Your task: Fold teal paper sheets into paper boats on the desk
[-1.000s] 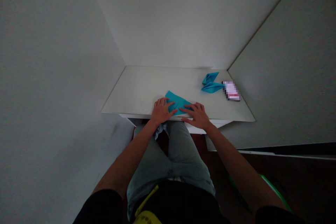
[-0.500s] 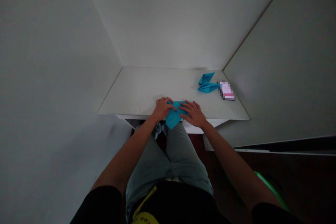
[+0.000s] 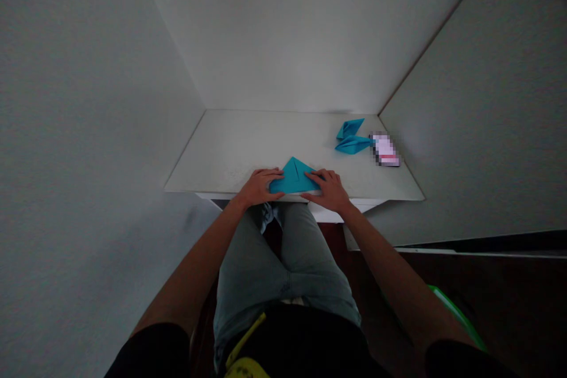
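Observation:
A folded sheet of blue paper (image 3: 293, 176) lies at the front edge of the white table, roughly a triangle with its peak pointing away from me and a slit or crease line in its middle. My left hand (image 3: 260, 185) grips its left corner, fingers on top and thumb at the near edge. On the opposite corner, my right hand (image 3: 330, 189) holds the paper the same way, thumb along the near edge. Two folded blue paper pieces, one behind (image 3: 349, 128) and one in front (image 3: 353, 144), rest farther back on the right.
The white table (image 3: 248, 136) stands in a corner between walls at the left, back and right. A phone (image 3: 386, 150) with a blurred screen lies at its right end. Below on the right floor is a green-edged object (image 3: 458, 314).
The blue paper has turned from hanging point-down over the table edge to lying with its peak away from me. My left hand has moved left to its corner.

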The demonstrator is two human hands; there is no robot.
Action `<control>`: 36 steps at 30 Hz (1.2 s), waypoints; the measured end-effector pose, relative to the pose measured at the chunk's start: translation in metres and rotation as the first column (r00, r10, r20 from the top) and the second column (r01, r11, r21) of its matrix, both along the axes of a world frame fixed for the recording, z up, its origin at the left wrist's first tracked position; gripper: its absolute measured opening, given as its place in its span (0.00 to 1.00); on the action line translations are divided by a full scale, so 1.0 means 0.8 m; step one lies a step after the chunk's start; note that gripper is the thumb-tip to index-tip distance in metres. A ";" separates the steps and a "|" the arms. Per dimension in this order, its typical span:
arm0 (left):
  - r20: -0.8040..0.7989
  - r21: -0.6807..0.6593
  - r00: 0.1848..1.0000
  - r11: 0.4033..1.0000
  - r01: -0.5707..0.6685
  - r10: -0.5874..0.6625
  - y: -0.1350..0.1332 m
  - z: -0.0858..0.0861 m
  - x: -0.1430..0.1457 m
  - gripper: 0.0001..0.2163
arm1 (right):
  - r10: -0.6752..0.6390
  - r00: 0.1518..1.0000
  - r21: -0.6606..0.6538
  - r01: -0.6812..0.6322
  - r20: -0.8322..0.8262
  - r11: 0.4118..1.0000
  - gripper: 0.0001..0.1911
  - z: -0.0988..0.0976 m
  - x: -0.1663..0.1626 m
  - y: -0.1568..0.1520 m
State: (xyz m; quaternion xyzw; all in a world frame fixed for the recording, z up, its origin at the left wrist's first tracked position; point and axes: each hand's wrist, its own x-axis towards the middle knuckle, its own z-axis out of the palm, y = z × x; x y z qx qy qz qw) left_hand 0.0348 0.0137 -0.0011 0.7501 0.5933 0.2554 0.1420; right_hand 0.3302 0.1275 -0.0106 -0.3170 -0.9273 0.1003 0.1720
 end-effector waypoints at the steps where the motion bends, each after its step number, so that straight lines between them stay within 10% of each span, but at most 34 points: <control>1: 0.013 0.006 1.000 1.000 0.009 -0.009 0.000 -0.001 -0.001 0.28 | 0.003 1.000 -0.001 -0.003 0.002 1.000 0.43 0.000 0.001 0.000; 10: 0.129 0.048 0.992 0.999 0.003 -0.009 0.001 -0.003 0.001 0.15 | -0.025 0.999 -0.002 0.025 -0.020 1.000 0.40 0.001 0.002 -0.001; 17: 0.105 0.011 0.993 0.999 0.043 -0.044 -0.005 -0.004 -0.001 0.25 | -0.034 0.999 -0.012 0.034 -0.017 0.999 0.37 -0.003 0.003 0.004; 25: 0.209 -0.017 0.978 1.000 0.018 -0.014 0.004 -0.006 0.000 0.07 | -0.028 0.999 -0.016 0.027 -0.025 1.000 0.37 -0.003 0.005 0.003; 36: 0.381 -0.079 0.877 0.955 -0.285 0.293 0.002 -0.007 0.004 0.11 | -0.075 0.965 -0.178 0.030 -0.250 0.984 0.22 -0.001 0.003 0.023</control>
